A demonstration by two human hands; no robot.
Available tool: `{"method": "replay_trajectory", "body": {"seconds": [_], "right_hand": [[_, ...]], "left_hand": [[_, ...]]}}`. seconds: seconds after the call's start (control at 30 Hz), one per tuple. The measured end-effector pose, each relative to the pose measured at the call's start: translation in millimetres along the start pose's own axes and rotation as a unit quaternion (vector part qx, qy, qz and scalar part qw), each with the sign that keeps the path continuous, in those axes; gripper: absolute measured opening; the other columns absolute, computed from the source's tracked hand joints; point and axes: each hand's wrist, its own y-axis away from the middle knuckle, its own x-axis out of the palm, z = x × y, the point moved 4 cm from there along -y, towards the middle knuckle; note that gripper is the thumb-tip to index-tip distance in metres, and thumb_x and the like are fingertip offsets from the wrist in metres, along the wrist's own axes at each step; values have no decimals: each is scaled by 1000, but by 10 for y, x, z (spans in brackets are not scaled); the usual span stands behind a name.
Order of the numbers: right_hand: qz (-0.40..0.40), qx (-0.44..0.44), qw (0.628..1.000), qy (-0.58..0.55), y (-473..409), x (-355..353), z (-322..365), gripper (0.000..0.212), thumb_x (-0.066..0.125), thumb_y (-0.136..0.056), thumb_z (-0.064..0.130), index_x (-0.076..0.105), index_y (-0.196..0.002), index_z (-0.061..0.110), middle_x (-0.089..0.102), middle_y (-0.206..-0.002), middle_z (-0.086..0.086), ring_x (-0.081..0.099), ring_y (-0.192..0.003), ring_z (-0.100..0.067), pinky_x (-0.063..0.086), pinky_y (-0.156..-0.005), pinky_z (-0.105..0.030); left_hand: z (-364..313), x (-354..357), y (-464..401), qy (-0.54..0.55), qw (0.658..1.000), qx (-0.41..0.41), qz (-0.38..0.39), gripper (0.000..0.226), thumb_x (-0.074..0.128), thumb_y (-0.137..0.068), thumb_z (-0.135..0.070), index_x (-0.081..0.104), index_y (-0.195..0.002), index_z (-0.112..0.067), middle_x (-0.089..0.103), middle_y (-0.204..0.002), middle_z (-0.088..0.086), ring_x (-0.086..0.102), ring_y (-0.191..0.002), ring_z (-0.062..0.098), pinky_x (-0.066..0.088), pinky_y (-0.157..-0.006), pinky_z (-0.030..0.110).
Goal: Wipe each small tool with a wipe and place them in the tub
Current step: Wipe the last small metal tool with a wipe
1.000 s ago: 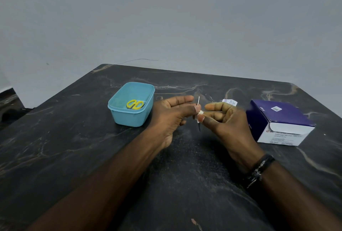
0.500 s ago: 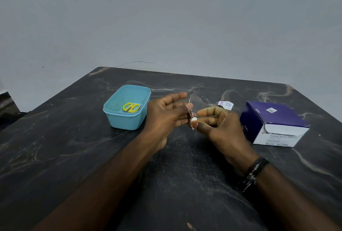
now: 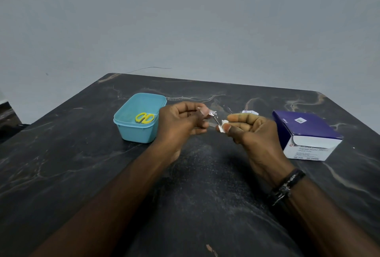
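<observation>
Above the middle of the dark marble table, my left hand (image 3: pixel 181 123) pinches a small thin metal tool (image 3: pixel 214 117) between thumb and fingers. My right hand (image 3: pixel 248 131) grips a small white wipe (image 3: pixel 222 127) folded around the tool's lower end. A light blue tub (image 3: pixel 131 133) stands just left of my left hand, and yellow-handled scissors (image 3: pixel 145 117) lie inside it.
A purple and white box of alcohol swabs (image 3: pixel 308 135) sits on the table (image 3: pixel 82 174) to the right of my right hand. A torn white wipe packet (image 3: pixel 249 112) lies just behind my right hand. A grey wall rises behind the table's far edge.
The tool has tilted from upright to slanted between my hands. The wipe now sits lower on it, and both hands have shifted slightly.
</observation>
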Motion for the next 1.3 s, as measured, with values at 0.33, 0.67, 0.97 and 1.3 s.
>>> {"method": "replay_trajectory", "body": {"seconds": [0.33, 0.67, 0.97, 1.3], "right_hand": [[-56, -30, 997, 47, 10, -11, -41, 21, 77, -77, -4, 64, -87, 10, 72, -72, -5, 66, -56, -1, 47, -52, -12], [-39, -67, 987, 144, 58, 58, -17, 13, 74, -83, 4, 63, -90, 6, 73, -69, -8, 68, -61, -15, 54, -58, -29], [11, -10, 1000, 12, 51, 86, -23, 17, 74, -80, 0, 63, -92, -1, 67, -60, -3, 60, -53, -6, 45, -49, -16], [51, 104, 991, -64, 40, 137, -88, 18, 72, -79, -4, 62, -92, 4, 68, -69, -6, 59, -55, -12, 39, -53, -25]], "left_hand": [[56, 212, 151, -195, 968, 127, 91, 20, 73, -85, -22, 71, -77, -3, 71, -66, 7, 64, -51, 19, 55, -50, 33], [111, 257, 150, -92, 992, 19, 88, 28, 68, -90, -24, 67, -74, -1, 67, -60, 12, 55, -44, 20, 49, -47, 28], [71, 132, 76, -177, 982, 29, 59, 34, 75, -81, -37, 62, -66, -9, 60, -52, 8, 53, -44, 15, 47, -46, 28], [80, 119, 30, -7, 993, -48, 105, 19, 68, -84, -18, 67, -94, -1, 71, -85, 14, 66, -78, 25, 58, -80, 43]]}}
